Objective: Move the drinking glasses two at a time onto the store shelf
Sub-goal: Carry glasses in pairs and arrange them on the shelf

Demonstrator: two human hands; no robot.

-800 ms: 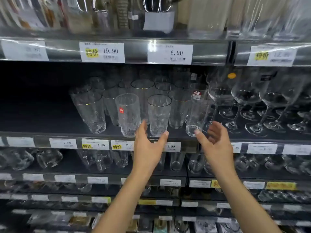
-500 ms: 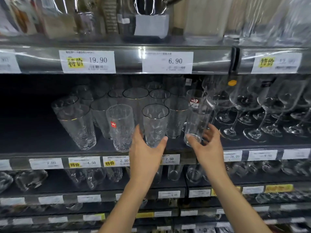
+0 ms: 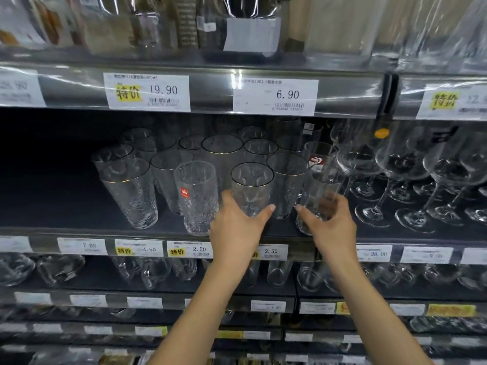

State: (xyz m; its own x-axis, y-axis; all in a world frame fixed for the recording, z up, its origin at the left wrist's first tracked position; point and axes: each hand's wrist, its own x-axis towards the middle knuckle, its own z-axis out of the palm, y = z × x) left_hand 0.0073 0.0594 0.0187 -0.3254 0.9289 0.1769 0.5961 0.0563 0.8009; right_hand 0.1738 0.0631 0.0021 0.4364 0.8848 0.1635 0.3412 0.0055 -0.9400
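On the store shelf, left hand grips a gold-rimmed glass, right hand a plain glass, wine glasses beside

Setting: dark metal store shelving in several tiers filled the view. The top tier was stocked with wrapped packages, blurred; a pale beige back panel was seen behind them. Its front rail was covered by a clear strip on which streaks of glare were recorded. White price labels were noted there: a 19.90 label with a yellow tag and a 6.90 label. A black divider was seen further right. The middle shelf was dark and matte, with its left rear in shadow. Stemmed wine glasses were recorded at its right. The lower tiers carried further labels, blurred.
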